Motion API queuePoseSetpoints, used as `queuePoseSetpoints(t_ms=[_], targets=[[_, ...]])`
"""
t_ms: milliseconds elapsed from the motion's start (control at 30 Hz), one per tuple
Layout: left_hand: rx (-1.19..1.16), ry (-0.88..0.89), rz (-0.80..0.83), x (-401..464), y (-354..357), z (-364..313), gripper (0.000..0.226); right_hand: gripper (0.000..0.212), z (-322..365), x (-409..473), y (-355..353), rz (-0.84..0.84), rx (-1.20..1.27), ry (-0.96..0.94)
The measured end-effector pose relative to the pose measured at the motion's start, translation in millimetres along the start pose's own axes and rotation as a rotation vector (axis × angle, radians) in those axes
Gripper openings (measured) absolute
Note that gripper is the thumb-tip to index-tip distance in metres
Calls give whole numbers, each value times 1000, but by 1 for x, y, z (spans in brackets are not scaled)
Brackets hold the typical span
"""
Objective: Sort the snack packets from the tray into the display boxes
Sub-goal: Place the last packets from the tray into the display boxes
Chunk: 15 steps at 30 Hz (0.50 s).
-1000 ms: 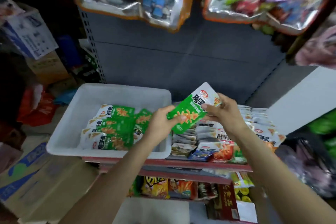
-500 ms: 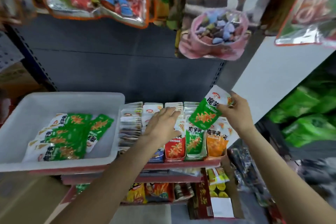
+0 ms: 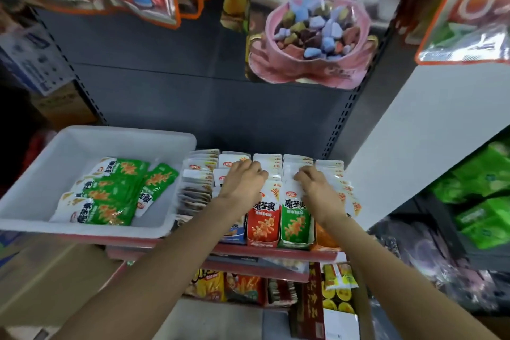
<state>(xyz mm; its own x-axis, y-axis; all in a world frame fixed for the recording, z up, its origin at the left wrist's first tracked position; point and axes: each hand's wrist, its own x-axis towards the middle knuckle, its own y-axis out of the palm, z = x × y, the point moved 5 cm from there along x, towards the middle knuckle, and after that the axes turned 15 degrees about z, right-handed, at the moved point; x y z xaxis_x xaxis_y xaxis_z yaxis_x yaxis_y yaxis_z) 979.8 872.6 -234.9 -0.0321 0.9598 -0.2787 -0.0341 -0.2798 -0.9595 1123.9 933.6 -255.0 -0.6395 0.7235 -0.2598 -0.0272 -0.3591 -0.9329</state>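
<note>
- The shelf carries everything: the white tray stands on its left part, and the display boxes stand in a row just beside the tray, to the right.
- In the tray we see a loose heap of green packets. Most lie flat, with their long axis running roughly left to right; one at the right side of the heap is tilted.
- The boxes hold packets standing on edge, one behind the other. We can tell a red-front box and a green-front box next to it.
- Our left hand rests on the rows behind the red box, fingers curled down over the packet tops. We judge it presses or parts them, not holding one.
- Our right hand is over the green row, fingers bent down into the packets. Whether this grip holds a packet between the fingers, we cannot tell; the fingertips are hidden.
- For the coming move, the heap lies to the left of both hands, well apart from the right one. The left hand is nearer to the tray, so we think it should reach for the next packet, and the green row is where it belongs.
</note>
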Motion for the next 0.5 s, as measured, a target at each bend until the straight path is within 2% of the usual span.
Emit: queuePoseSetpoints(t_ms=[167,267,333,500], targets=[[-178,77,-73,-8,-4,4,42,49,5,3,3,-6,41,27],[-382,85,-223,-21,-15,17,38,38,22,5,-11,-115,180,-4],[-477,39,-326,-33,-22,37,34,34,45,7,-24,-171,245,-54],[-607,-163,-442,-70,-12,119,24,38,135,27,-37,-121,291,-220]])
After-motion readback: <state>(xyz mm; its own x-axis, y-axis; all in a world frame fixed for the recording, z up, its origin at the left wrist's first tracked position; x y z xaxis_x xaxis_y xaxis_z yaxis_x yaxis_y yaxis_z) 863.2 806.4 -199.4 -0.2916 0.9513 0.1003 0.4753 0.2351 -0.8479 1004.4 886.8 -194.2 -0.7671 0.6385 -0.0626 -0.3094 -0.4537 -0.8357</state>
